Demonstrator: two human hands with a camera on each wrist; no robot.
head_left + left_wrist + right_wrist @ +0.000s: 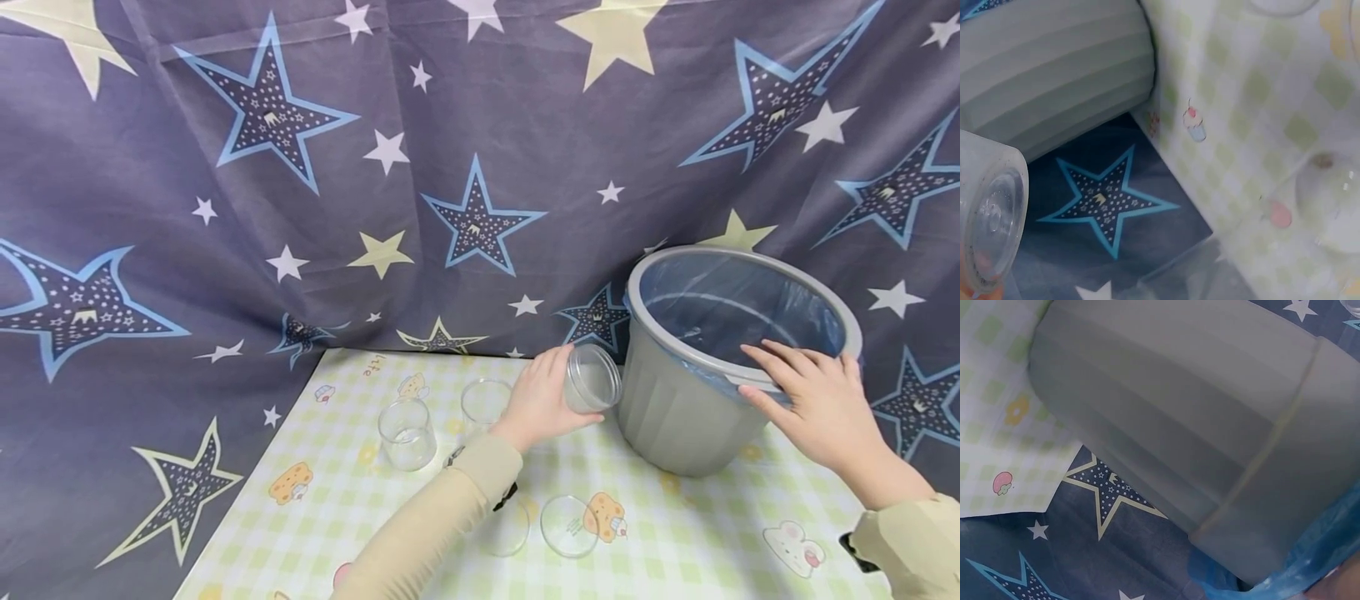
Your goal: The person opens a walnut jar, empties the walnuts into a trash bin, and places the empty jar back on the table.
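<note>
A clear plastic jar [591,382] is gripped in my left hand [542,396], tipped sideways with its round mouth towards the bin. In the left wrist view the jar's base [997,215] shows at the left edge. Beside it stands a grey bin [678,425] lined with a thin blue bag [795,312]. My right hand [813,408] rests over the near right part of the rim, its fingers stretched out towards the inside. Part of that hand and the blue liner [1300,575] appear at the bottom right of the right wrist view.
Left of my left hand are a clear jar [407,437] and another clear round container [483,400], partly hidden. Nearer the front lie two clear round lids [570,527], one partly behind the left sleeve. A checked cloth [337,483] covers the table; a star-printed curtain [420,317] hangs behind.
</note>
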